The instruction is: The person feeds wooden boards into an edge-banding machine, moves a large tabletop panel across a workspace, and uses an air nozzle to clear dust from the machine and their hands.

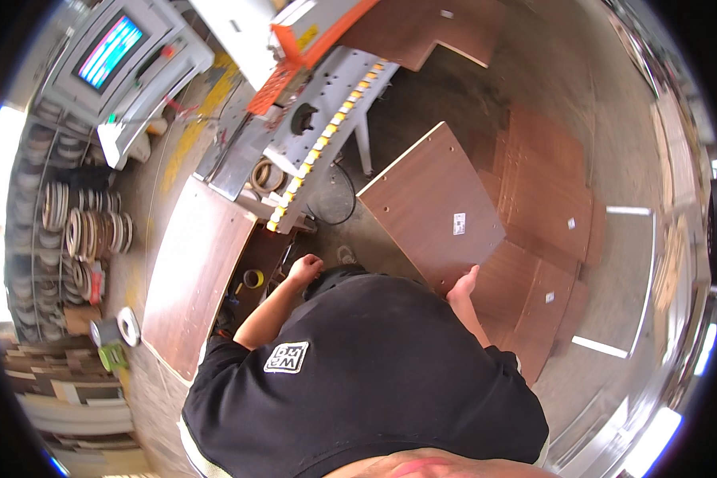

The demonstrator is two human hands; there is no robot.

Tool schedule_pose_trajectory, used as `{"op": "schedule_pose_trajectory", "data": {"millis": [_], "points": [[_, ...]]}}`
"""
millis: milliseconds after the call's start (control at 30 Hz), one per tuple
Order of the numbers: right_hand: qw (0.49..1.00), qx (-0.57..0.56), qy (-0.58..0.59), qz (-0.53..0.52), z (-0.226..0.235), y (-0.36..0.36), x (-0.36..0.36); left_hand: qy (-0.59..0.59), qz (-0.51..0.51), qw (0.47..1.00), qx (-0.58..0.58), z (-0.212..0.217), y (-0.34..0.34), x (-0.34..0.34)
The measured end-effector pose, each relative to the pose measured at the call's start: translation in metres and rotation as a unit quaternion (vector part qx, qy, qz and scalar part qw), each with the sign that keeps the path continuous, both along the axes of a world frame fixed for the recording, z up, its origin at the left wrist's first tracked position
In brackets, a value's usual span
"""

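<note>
My right hand [464, 285] grips the near edge of a brown wood-grain panel [426, 199]. The panel is tilted, with a white label and small drilled holes on its face and a pale strip along its far left edge. My left hand [304, 271] hangs in front of my body with its fingers curled in, and nothing shows in it. Near that hand, a brown board [195, 271] forms a worktop on the left. Beside it is an open space with a yellow tape roll [252, 278].
An orange and grey machine with a row of yellow-white rollers [319, 143] stands ahead. More brown panels [546, 191] lie stacked at the right. A control console with a screen [110, 51] is far left, above a rack of edging rolls [80, 231]. A cable [353, 199] loops beneath the machine.
</note>
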State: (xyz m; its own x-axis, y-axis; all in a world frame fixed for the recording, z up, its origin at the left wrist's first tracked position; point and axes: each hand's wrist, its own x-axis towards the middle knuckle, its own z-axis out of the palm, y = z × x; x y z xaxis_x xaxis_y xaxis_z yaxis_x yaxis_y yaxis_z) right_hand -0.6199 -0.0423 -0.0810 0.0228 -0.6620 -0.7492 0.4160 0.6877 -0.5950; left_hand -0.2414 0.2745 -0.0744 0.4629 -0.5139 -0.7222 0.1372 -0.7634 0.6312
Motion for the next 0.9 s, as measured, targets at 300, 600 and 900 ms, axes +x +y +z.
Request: {"op": "schedule_pose_trajectory", "data": {"millis": [300,600,900], "points": [[0.986,0.000,0.110,0.122,0.076,0.032,0.228,0.007,0.179,0.980,-0.090,0.017,0.085,0.032],[0.959,-0.041,0.056,0.274,0.080,0.061,0.348,-0.027,0.320,0.921,-0.221,0.104,0.091,0.106],[0.815,-0.117,0.136,0.551,0.063,0.011,0.410,-0.107,0.409,0.894,-0.147,0.102,0.094,0.176]]}}
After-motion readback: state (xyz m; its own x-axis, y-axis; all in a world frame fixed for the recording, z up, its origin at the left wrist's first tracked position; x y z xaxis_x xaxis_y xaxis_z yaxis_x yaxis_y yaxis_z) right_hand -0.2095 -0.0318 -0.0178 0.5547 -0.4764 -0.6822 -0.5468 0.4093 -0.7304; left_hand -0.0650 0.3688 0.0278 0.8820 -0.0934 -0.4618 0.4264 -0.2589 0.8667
